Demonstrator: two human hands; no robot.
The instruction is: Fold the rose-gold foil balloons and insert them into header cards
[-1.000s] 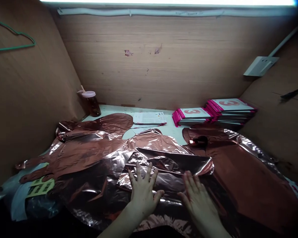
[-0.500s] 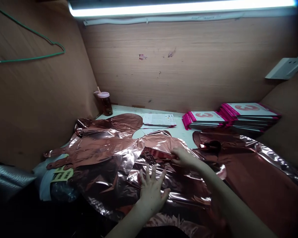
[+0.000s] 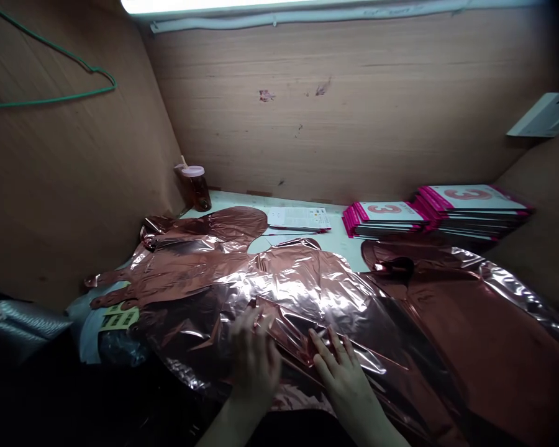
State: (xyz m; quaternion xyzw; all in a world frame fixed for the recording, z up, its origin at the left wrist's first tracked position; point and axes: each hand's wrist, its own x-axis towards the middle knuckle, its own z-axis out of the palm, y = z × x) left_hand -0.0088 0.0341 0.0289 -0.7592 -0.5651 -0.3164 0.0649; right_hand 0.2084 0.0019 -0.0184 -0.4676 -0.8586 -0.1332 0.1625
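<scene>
Wide, flat rose-gold foil balloons [image 3: 302, 279] lie uninflated in shiny, creased layers across the table. On top of them, in front of me, is a folded piece of the same foil [image 3: 289, 326]. My right hand [image 3: 345, 375] rests flat over its near right part, with the fingers spread. My left hand [image 3: 255, 363] is at its left side, fingers stretched out and blurred by motion; whether it touches the foil I cannot tell. Another foil balloon [image 3: 475, 323] covers the right side of the table.
Pink-edged packets with a printed "3" stand in two stacks [image 3: 384, 214] [image 3: 470, 198] at the back right. White printed cards [image 3: 298, 218] lie at the back middle. A lidded cup [image 3: 198, 189] stands in the left corner. Clear bags with yellow labels [image 3: 118, 320] sit at left.
My right hand has come back from the foil's far edge and now lies flat nearer me. My left hand has shifted left. The folded foil lies lower and closer. The view has tilted down slightly.
</scene>
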